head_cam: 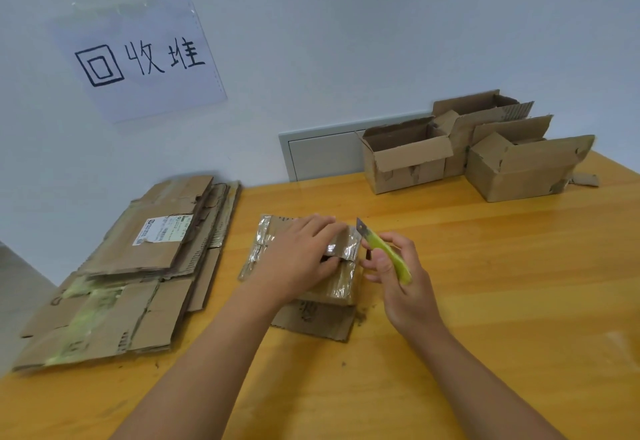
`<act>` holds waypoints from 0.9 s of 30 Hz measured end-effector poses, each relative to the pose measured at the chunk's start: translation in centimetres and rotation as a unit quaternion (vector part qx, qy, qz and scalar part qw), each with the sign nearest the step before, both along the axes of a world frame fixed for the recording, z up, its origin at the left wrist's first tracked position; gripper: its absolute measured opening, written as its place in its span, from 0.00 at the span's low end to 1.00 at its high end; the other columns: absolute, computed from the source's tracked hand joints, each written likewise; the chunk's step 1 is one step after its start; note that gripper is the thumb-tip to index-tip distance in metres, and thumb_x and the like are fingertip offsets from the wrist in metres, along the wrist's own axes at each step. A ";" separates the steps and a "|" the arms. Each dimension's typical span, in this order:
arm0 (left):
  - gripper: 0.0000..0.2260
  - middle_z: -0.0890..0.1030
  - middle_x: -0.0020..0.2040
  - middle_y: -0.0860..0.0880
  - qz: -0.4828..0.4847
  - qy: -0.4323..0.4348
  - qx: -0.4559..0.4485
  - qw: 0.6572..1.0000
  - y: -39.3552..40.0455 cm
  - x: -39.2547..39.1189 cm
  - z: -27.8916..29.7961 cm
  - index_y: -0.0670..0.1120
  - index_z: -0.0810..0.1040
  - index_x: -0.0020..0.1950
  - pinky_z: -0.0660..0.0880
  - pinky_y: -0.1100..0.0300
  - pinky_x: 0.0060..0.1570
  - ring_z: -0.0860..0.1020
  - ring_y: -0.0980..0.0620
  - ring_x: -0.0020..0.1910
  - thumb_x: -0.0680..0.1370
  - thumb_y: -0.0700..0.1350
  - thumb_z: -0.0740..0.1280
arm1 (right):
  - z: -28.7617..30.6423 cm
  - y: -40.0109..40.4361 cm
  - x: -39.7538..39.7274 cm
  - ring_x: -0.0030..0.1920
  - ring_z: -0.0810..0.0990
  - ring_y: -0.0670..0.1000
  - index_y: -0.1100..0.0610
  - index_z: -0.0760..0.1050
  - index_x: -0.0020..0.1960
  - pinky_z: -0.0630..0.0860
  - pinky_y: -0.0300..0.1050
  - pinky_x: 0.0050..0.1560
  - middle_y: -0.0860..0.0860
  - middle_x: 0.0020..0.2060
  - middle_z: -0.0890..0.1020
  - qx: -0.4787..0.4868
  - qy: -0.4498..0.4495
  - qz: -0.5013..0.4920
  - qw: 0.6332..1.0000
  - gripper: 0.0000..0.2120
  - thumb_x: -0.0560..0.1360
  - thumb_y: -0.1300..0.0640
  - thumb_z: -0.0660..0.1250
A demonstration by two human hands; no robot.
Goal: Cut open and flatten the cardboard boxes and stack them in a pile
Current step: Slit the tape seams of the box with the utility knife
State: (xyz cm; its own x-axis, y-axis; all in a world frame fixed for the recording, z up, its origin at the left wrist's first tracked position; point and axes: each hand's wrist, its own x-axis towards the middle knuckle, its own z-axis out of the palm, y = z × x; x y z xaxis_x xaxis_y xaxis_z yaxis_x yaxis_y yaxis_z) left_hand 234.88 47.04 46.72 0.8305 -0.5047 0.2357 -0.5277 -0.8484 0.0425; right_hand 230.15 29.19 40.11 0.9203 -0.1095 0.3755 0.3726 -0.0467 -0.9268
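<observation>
On the table (485, 301) two bare forearms reach in from 6 o'clock toward a small taped box (341, 287) near the middle. The left hand (298, 259) lies on top of the box, fingers stretched toward 2 o'clock over the tape and thumb hooked at a gap in the top — whether it presses or grips there I cannot tell. Just at 3 o'clock of the box, the right hand (398, 273) has its fingers curled round a yellow-green knife (384, 252), blade bared and pointing up toward 11 o'clock, its tip beside the box's upper right corner and apart from the cardboard. A loose flap (318, 321) lies flat under the box's near edge. At 9 o'clock, the pile (131, 276) of flattened boxes lies partly over the table's left edge, a shipping label on its top sheet. Far off at 1 o'clock three open boxes (408, 159) stand together against the wall — unflattened. A sign (138, 58) hangs on the wall at 11 o'clock.
</observation>
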 end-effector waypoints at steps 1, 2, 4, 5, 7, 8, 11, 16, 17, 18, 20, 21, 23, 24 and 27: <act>0.24 0.69 0.75 0.49 0.003 -0.011 -0.005 1.000 -0.1 0.0 -0.6 0.50 0.67 0.76 0.59 0.48 0.74 0.63 0.46 0.75 0.80 0.53 0.60 | 0.3 -0.1 -0.1 0.50 0.85 0.49 0.40 0.70 0.61 0.83 0.47 0.48 0.40 0.53 0.84 0.017 -0.002 0.000 1.000 0.10 0.80 0.47 0.60; 0.25 0.69 0.75 0.47 0.005 -0.018 -0.015 1.000 -0.3 0.0 -1.2 0.48 0.68 0.75 0.58 0.46 0.75 0.64 0.43 0.75 0.79 0.55 0.56 | 0.6 -0.3 -0.1 0.49 0.85 0.50 0.44 0.70 0.60 0.83 0.46 0.47 0.43 0.52 0.84 0.039 -0.004 0.000 0.999 0.10 0.79 0.48 0.60; 0.29 0.67 0.76 0.46 0.006 -0.024 -0.032 0.999 -0.3 0.1 -2.4 0.47 0.66 0.77 0.51 0.48 0.76 0.61 0.43 0.77 0.79 0.58 0.48 | 1.3 -0.8 0.0 0.45 0.86 0.53 0.51 0.73 0.58 0.82 0.44 0.45 0.52 0.45 0.86 0.099 0.004 -0.007 0.995 0.10 0.78 0.50 0.61; 0.30 0.65 0.77 0.46 0.007 -0.026 -0.041 0.999 -0.3 0.1 -2.9 0.48 0.64 0.77 0.48 0.50 0.76 0.59 0.43 0.78 0.80 0.60 0.46 | 1.7 -1.1 0.1 0.43 0.85 0.54 0.54 0.74 0.57 0.82 0.44 0.43 0.55 0.41 0.85 0.135 0.016 -0.011 0.991 0.11 0.77 0.52 0.63; 0.32 0.62 0.78 0.48 0.006 -0.024 -0.065 0.998 -0.1 0.3 -3.5 0.50 0.61 0.78 0.45 0.53 0.76 0.56 0.46 0.78 0.80 0.65 0.41 | 2.2 -1.8 0.4 0.37 0.82 0.53 0.58 0.78 0.52 0.78 0.44 0.41 0.55 0.33 0.82 0.211 0.043 -0.012 0.977 0.10 0.74 0.54 0.68; 0.32 0.62 0.78 0.49 0.005 -0.024 -0.080 0.997 0.0 0.4 -3.8 0.51 0.61 0.78 0.44 0.53 0.76 0.56 0.47 0.79 0.80 0.65 0.40 | 2.4 -2.1 0.4 0.34 0.78 0.52 0.60 0.79 0.49 0.75 0.43 0.39 0.55 0.30 0.79 0.241 0.056 -0.006 0.969 0.08 0.73 0.57 0.70; 0.28 0.64 0.77 0.50 0.003 -0.033 -0.117 0.993 0.1 0.4 -4.5 0.52 0.62 0.77 0.45 0.55 0.76 0.57 0.48 0.78 0.82 0.63 0.43 | 2.4 -2.4 0.6 0.31 0.69 0.50 0.62 0.78 0.47 0.68 0.41 0.35 0.53 0.27 0.72 0.266 0.100 0.025 0.958 0.05 0.76 0.70 0.66; 0.25 0.65 0.76 0.52 0.008 -0.046 -0.138 0.989 0.2 0.2 -4.8 0.54 0.64 0.77 0.45 0.55 0.76 0.57 0.50 0.78 0.83 0.61 0.48 | 2.1 -2.3 0.5 0.30 0.66 0.49 0.64 0.79 0.46 0.63 0.43 0.32 0.52 0.26 0.69 0.187 0.124 0.042 0.974 0.06 0.70 0.68 0.66; 0.24 0.66 0.76 0.52 0.007 -0.048 -0.141 0.989 0.3 0.2 -4.8 0.55 0.65 0.76 0.46 0.55 0.76 0.57 0.50 0.78 0.83 0.60 0.49 | 2.0 -2.1 0.4 0.30 0.67 0.49 0.63 0.80 0.46 0.65 0.43 0.32 0.52 0.26 0.69 0.157 0.129 0.038 0.978 0.05 0.73 0.68 0.66; 0.23 0.66 0.76 0.52 0.007 -0.050 -0.141 0.989 0.3 0.1 -4.8 0.55 0.65 0.76 0.46 0.55 0.76 0.57 0.50 0.78 0.83 0.59 0.50 | 1.9 -2.0 0.3 0.30 0.69 0.48 0.61 0.81 0.47 0.67 0.42 0.33 0.52 0.27 0.71 0.135 0.137 0.031 0.981 0.07 0.77 0.67 0.64; 0.23 0.67 0.76 0.52 0.007 -0.052 -0.140 0.989 0.3 0.1 -4.9 0.55 0.65 0.76 0.46 0.55 0.76 0.57 0.50 0.78 0.83 0.59 0.51 | 1.8 -1.7 0.3 0.31 0.73 0.49 0.59 0.81 0.49 0.70 0.42 0.33 0.52 0.28 0.75 0.121 0.144 0.017 0.982 0.08 0.79 0.65 0.63; 0.23 0.67 0.76 0.52 0.007 -0.053 -0.138 0.989 0.3 0.1 -5.0 0.55 0.65 0.76 0.46 0.55 0.76 0.58 0.50 0.78 0.83 0.58 0.51 | 1.8 -1.6 0.3 0.31 0.74 0.49 0.60 0.80 0.49 0.71 0.42 0.33 0.52 0.28 0.77 0.117 0.147 0.011 0.982 0.08 0.80 0.64 0.62; 0.23 0.67 0.76 0.52 0.008 -0.055 -0.136 0.989 0.4 0.1 -5.0 0.55 0.65 0.76 0.46 0.55 0.76 0.58 0.50 0.78 0.83 0.58 0.51 | 1.8 -1.4 0.3 0.31 0.75 0.51 0.62 0.80 0.48 0.71 0.44 0.34 0.52 0.29 0.78 0.106 0.155 0.002 0.982 0.08 0.80 0.63 0.62; 0.23 0.67 0.75 0.52 0.008 -0.057 -0.135 0.989 0.4 0.1 -5.0 0.55 0.65 0.76 0.46 0.55 0.76 0.58 0.50 0.77 0.83 0.58 0.50 | 1.8 -1.4 0.3 0.31 0.75 0.51 0.62 0.80 0.48 0.71 0.44 0.34 0.53 0.29 0.78 0.102 0.158 0.002 0.982 0.08 0.80 0.63 0.62; 0.24 0.69 0.75 0.51 0.007 -0.061 -0.133 0.989 0.4 0.1 -4.9 0.54 0.66 0.76 0.50 0.52 0.76 0.60 0.49 0.77 0.83 0.60 0.48 | 1.9 -1.2 0.3 0.32 0.76 0.50 0.60 0.78 0.50 0.72 0.43 0.35 0.52 0.29 0.78 0.108 0.163 0.011 0.981 0.07 0.81 0.63 0.62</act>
